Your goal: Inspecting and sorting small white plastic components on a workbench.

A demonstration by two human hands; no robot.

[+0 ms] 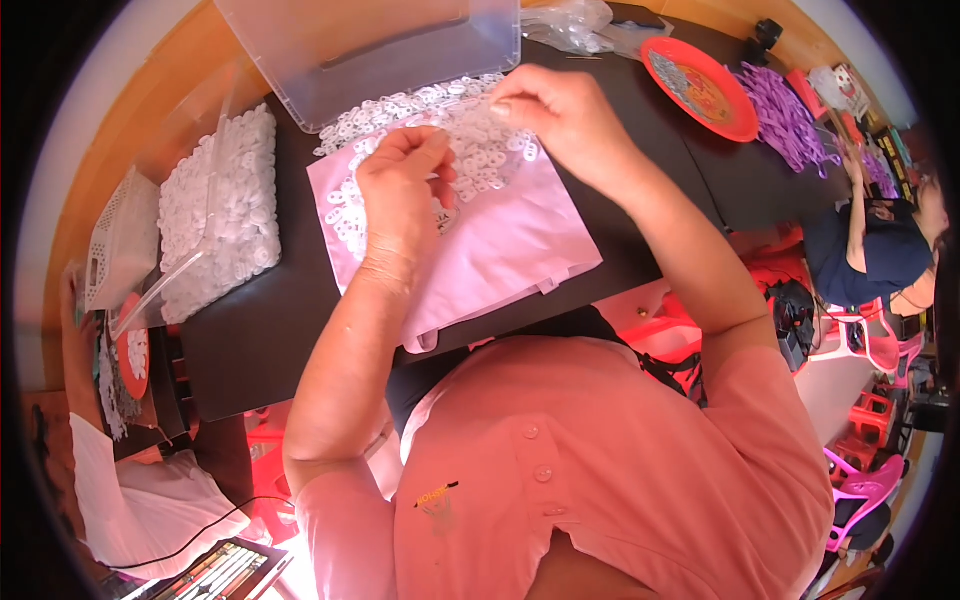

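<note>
Over a pile of small white oval pieces with holes [480, 165], both of my hands are raised with bent fingers. My left hand [400, 190] is closed, its thumb against the index finger. What it pinches is too small to tell. My right hand [560, 110], farther right and a little higher, also pinches thumb to fingertips, and anything in it cannot be made out. A hazy, see-through patch lies between the two hands. Beneath the pieces spreads a pink cloth [510, 240] with strap-like ends at its near edge, on the dark table [280, 340].
A clear plastic bin [380, 50] stands behind the pile. To the left is a clear box [215, 210] packed with white pieces. An orange-red plate [745, 118], purple strips [785, 115] and a plastic bag [575, 25] lie toward the right. Other people sit at both sides.
</note>
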